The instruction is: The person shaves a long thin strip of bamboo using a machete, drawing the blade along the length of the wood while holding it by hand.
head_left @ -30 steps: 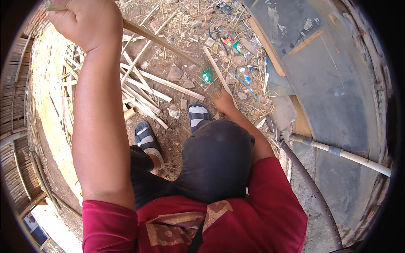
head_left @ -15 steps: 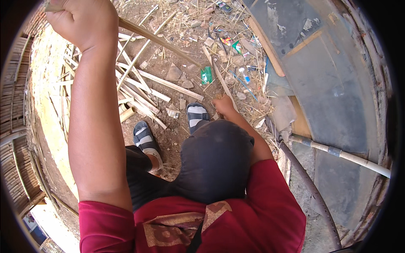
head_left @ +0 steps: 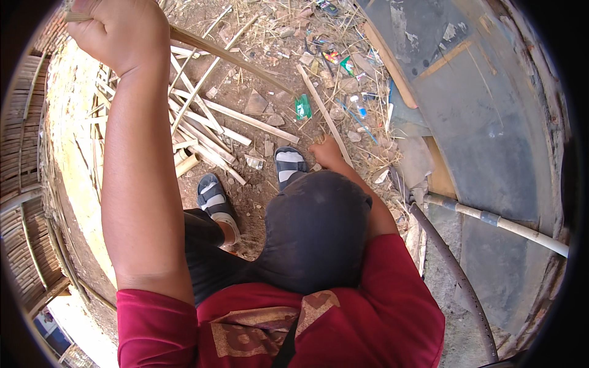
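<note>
Dusty brown earth (head_left: 251, 202) bears brittle straw. One closed fist, the left hand (head_left: 119, 37), grips a long tan bamboo strip (head_left: 233, 61) slanting toward a green plastic wrapper (head_left: 303, 107); whether the curled right hand (head_left: 327, 150) holds anything is unclear.

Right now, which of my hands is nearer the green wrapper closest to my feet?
Right. The right hand is a little below the green wrapper and slightly to its right in the picture; the left hand is farther off, at upper left, gripping a strip.
</note>
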{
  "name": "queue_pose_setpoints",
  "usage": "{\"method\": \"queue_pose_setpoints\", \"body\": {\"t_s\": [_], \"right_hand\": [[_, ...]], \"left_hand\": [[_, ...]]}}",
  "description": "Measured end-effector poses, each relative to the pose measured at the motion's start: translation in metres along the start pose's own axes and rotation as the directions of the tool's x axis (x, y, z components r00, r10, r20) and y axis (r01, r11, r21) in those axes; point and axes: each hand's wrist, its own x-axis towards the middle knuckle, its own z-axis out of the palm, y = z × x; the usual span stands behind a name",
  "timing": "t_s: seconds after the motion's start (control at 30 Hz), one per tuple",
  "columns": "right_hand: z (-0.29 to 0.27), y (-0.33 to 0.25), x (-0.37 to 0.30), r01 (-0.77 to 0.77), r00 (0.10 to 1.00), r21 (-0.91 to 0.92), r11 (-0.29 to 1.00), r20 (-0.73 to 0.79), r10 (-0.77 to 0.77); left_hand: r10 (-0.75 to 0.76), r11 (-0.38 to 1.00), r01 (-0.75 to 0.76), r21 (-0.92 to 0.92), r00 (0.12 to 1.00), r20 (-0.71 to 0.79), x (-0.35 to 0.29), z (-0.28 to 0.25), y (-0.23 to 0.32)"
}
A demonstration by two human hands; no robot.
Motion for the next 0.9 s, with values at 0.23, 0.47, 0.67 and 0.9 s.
{"method": "queue_pose_setpoints", "body": {"t_s": [0.23,0.47,0.67,0.9], "right_hand": [[-0.098,-0.038,-0.03,0.023,0.999,0.472,0.881,0.032,-0.043],[-0.2,-0.174,-0.103,0.257,0.951,0.61,0.75,-0.019,-0.31],[-0.203,-0.286,-0.161,0.315,0.76,0.748,0.584,0.169,-0.627],[-0.143,-0.371,-0.196,0.291,0.677,0.83,0.476,0.173,-0.716]], "left_hand": [[-0.144,0.987,0.119,-0.107,0.954,-0.263,0.012,-0.038,0.027],[-0.318,0.947,0.18,-0.267,0.64,-0.7,0.09,-0.193,0.085],[-0.314,0.944,0.073,-0.321,0.495,-0.81,0.074,-0.28,0.127],[-0.485,0.863,0.152,-0.482,0.52,-0.704,0.026,-0.349,0.103]]}}
